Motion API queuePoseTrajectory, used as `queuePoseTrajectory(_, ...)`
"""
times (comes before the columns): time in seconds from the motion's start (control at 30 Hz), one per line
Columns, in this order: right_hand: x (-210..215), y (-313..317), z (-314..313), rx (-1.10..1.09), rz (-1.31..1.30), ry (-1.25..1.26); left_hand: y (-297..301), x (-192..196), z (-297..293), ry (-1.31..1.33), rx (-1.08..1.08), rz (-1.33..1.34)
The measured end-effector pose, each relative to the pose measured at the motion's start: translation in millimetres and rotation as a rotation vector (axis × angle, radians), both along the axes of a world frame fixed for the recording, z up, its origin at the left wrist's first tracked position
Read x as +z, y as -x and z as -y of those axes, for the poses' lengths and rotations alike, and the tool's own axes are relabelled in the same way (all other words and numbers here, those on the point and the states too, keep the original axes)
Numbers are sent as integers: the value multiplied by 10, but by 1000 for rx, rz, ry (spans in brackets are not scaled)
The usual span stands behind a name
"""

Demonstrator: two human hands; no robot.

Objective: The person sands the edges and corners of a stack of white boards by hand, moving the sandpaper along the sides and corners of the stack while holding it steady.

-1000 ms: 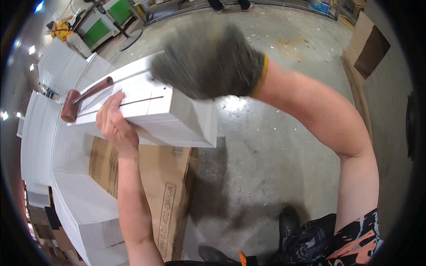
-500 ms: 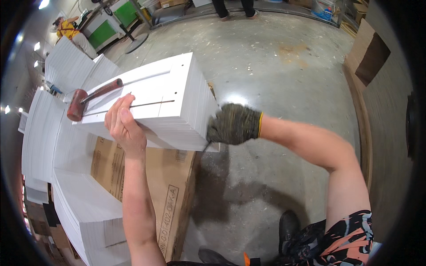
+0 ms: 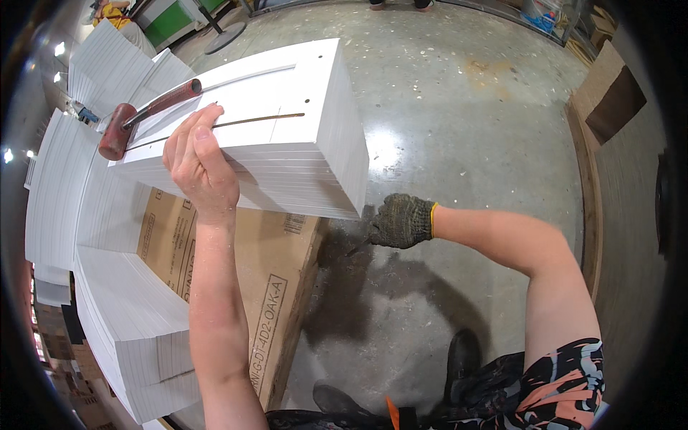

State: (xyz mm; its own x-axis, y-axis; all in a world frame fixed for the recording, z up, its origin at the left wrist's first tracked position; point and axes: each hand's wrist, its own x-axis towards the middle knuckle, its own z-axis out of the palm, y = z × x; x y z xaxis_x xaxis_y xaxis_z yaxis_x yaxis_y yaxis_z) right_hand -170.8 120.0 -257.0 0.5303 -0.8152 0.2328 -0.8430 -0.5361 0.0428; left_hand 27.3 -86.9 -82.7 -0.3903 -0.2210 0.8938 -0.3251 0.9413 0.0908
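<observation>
A stack of white panels (image 3: 287, 179) stands in front of me, its top panel showing a long dark slot and small round holes. My bare left hand (image 3: 202, 158) rests on that top panel beside the slot. Its fingers are drawn together, with a tiny dark tip at the fingertips that I cannot make out. A mallet (image 3: 115, 132) with a reddish head and handle lies across the far left of the stack. Right of the stack's lower corner, my right hand (image 3: 403, 221), in a dark knitted glove, is closed round a thin dark tool (image 3: 356, 249), mostly hidden.
Under the stack lies a brown cardboard sheet (image 3: 265, 251). More white panel stacks (image 3: 143, 308) stand along the left. A cardboard box (image 3: 609, 93) is by the wall at right. At the back left, a person in yellow (image 3: 115, 14) is near a green-sided bench (image 3: 168, 25).
My right hand has come away from the end of the stack, down and to the right. My left hand stays on the top panel. The whole view has shifted slightly.
</observation>
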Motion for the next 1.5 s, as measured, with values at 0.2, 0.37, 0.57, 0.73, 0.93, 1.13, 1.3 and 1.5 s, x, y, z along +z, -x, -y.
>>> queuePoseTrajectory(0.2, 17, 143, 300, 45, -155, 63, 69, -21, 23, 74, -40, -106)
queuePoseTrajectory(0.37, 1371, 203, 249, -272, -205, 619, 23, -15, 53, 103, -43, -99)
queuePoseTrajectory(0.57, 1580, 138, 118, -80, -226, 688, -32, -22, 57, 66, -5, -106)
queuePoseTrajectory(0.73, -154, -131, -169, -64, -33, -138, 73, -52, 51, 45, -36, -132)
queuePoseTrajectory(0.93, -411, -151, -81, -162, -154, -11, 49, -70, 92, 69, -33, -144)
queuePoseTrajectory(1.13, 401, -74, 70, -195, -150, 123, 35, -82, 28, 30, 34, -108)
queuePoseTrajectory(1.3, 1914, 221, 261, -312, -109, 653, -10, -75, 60, 28, 12, -86)
queuePoseTrajectory(1.5, 1135, -122, 8, -106, -118, 467, 66, -38, -12, 8, 10, -87)
